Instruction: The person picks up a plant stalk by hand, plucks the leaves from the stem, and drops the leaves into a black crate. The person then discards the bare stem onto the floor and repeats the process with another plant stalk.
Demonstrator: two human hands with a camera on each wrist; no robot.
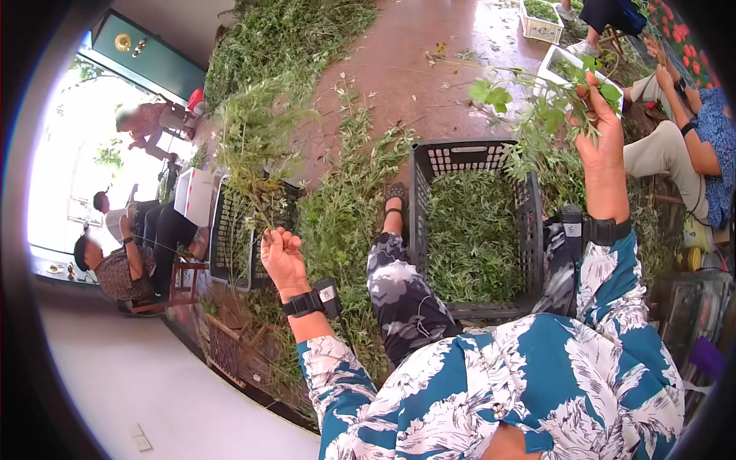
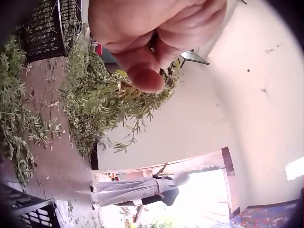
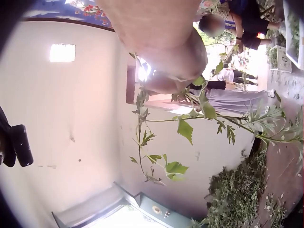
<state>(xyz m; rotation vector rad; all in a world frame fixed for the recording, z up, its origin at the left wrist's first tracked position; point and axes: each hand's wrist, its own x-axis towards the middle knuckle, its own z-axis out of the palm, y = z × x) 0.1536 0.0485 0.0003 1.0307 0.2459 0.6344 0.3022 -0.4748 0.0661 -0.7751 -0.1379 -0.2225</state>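
Observation:
My left hand [image 1: 284, 262] pinches the stem end of a tall leafy plant [image 1: 257, 146] at centre left; in the left wrist view, thumb and fingers [image 2: 147, 78] close on it. Raised at the upper right, my right hand [image 1: 602, 149] grips several green stems with broad lobed leaves [image 1: 491, 95]. In the right wrist view the stems [image 3: 209, 111] trail from under the curled fingers [image 3: 175, 61]. Between my knees stands a black plastic crate [image 1: 418, 222], with green leafy sprigs [image 1: 474, 230] inside.
Heaps of cut plants [image 1: 284, 46] lie on the reddish floor [image 1: 391, 69]. A second dark crate [image 1: 218, 230] stands at the left, a white container [image 1: 548, 65] at the upper right. People sit at both sides; a small wooden stool [image 1: 230, 345] is at lower left.

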